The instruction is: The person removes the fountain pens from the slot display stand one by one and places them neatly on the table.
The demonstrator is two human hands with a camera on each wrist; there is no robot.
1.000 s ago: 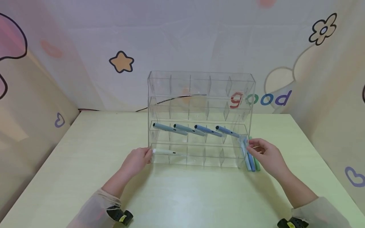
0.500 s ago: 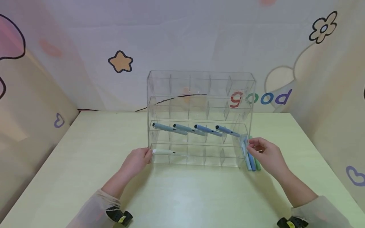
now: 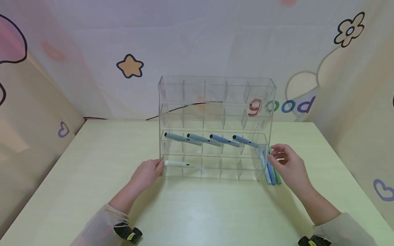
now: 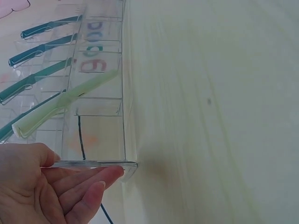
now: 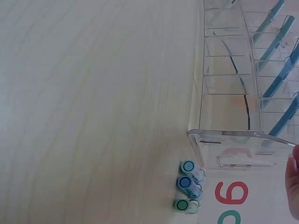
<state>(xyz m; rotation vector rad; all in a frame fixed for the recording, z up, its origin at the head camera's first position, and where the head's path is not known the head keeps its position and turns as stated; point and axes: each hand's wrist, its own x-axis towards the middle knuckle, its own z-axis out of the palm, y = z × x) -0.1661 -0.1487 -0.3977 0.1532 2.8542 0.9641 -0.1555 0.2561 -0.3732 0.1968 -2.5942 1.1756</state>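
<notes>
A clear acrylic rack (image 3: 215,82) with tiered, divided compartments stands on the table. My left hand (image 3: 149,172) grips its left side panel (image 4: 100,164) low down, thumb on one face and fingers on the other. My right hand (image 3: 289,165) is at the right side panel, thumb tip right at its edge, fingers loosely bent and parted from the thumb. Several capped blue and teal markers (image 3: 181,138) lean in the second tier from the bottom. One pale green marker (image 4: 70,98) sits in the bottom tier's leftmost compartment. In the right wrist view only part of my right hand shows.
On the table by the rack's right side lie three markers: light blue (image 5: 188,166), blue (image 5: 186,182) and green (image 5: 182,205). Behind the table (image 3: 92,153) hangs a printed cloth backdrop (image 3: 197,44), with cloth at both sides too.
My right hand has shifted slightly up, and its fingers have spread away from the thumb at the panel edge. The left hand, the rack and the markers have stayed in place.
</notes>
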